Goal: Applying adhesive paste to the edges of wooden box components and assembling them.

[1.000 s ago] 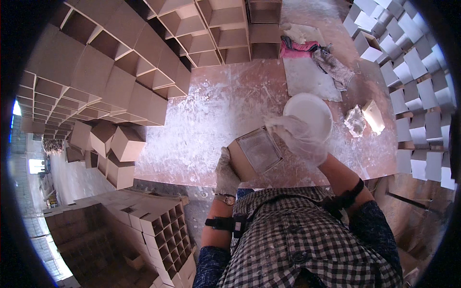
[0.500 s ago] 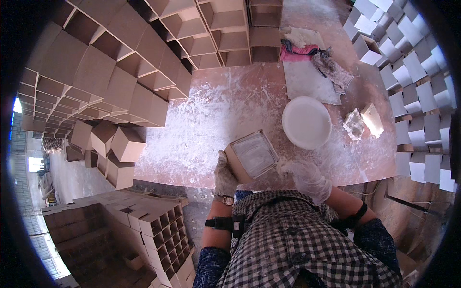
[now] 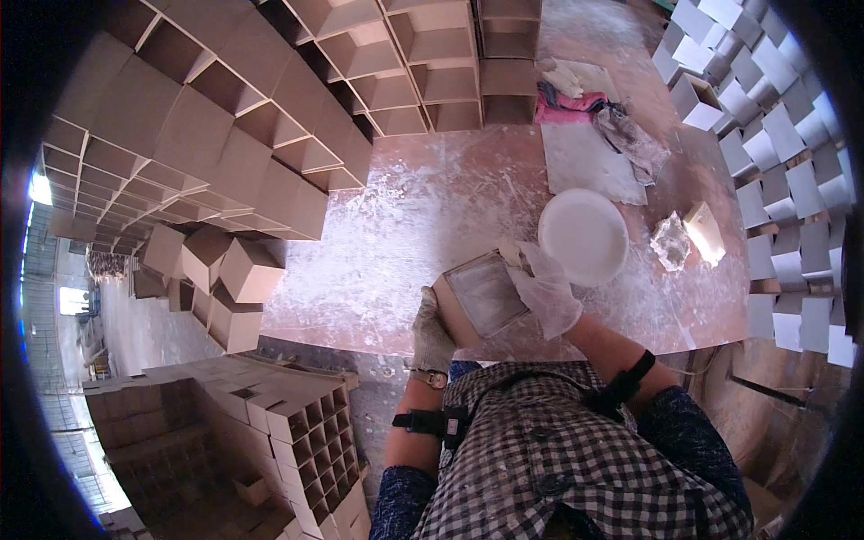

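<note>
Cardboard box [image 3: 481, 301] sits at the near edge of the dusty workbench [image 3: 405, 243], left hand [image 3: 432, 328] gripping its left side, gloved right hand [image 3: 549, 288] with fingers curled over the top right rim. White plate [image 3: 583, 236] is just beside it. I'd keep that left grip firm so the box doesn't slide or tip.

Tabletop [image 3: 405, 261]: reddish-brown, smeared with white powder. White round bowl [image 3: 583, 236] right of centre. Just beside it to the right, a crumpled pale lump [image 3: 670, 241] and a small tan block [image 3: 705, 232], the two near each other. Behind the bowl, a grey flat sheet [image 3: 585, 162] with a pink cloth [image 3: 562, 103] and a grey rag [image 3: 634, 139] on its far end. Open brown boxes [image 3: 225, 162] stacked at left and far edge; white-faced boxes [image 3: 792, 153] stacked at right. Divider-grid cartons [image 3: 297, 432] on the floor, lower left.
</note>
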Demonstrator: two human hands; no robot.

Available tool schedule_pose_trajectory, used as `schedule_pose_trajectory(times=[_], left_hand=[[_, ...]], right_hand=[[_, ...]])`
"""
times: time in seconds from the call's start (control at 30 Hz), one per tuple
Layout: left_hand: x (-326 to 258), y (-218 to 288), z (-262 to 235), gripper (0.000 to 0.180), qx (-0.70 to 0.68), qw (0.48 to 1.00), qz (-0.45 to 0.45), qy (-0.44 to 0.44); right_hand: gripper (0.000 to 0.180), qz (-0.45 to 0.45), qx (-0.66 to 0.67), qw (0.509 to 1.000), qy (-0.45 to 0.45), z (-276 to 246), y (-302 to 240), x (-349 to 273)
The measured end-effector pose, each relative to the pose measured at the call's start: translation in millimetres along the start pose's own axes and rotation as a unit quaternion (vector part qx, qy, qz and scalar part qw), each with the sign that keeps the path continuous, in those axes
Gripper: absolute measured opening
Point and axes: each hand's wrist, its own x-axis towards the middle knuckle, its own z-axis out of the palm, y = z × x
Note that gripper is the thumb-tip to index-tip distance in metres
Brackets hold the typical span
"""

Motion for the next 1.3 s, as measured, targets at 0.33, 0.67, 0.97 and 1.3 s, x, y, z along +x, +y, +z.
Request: schedule_pose_trajectory(times=[0.33, 0.67, 0.97, 1.3], left_hand=[[1.1, 2.3, 3.6, 0.062, 0.047, 0.999, 0.001, 0.018], [-3.3, 3.7, 13.5, 0.060, 0.018, 1.000, 0.015, -0.019], [-2.0, 3.4, 8.8, 0.057, 0.002, 1.000, 0.001, 0.007], [0.4, 2.9, 4.2, 0.062, 0.042, 0.999, 0.004, 0.016]], right_hand=[[0.017, -0.126, -0.167, 0.975, 0.073, 30.4, -4.1, 21.0], [0.022, -0.085, -0.129, 0.979, -0.131, 13.6, -57.0, -16.2], [0.021, -0.010, 0.161, 0.981, 0.108, 7.7, -21.9, 5.3], [0.016, -0.056, 0.100, 0.993, -0.003, 22.8, -31.2, 15.8]])
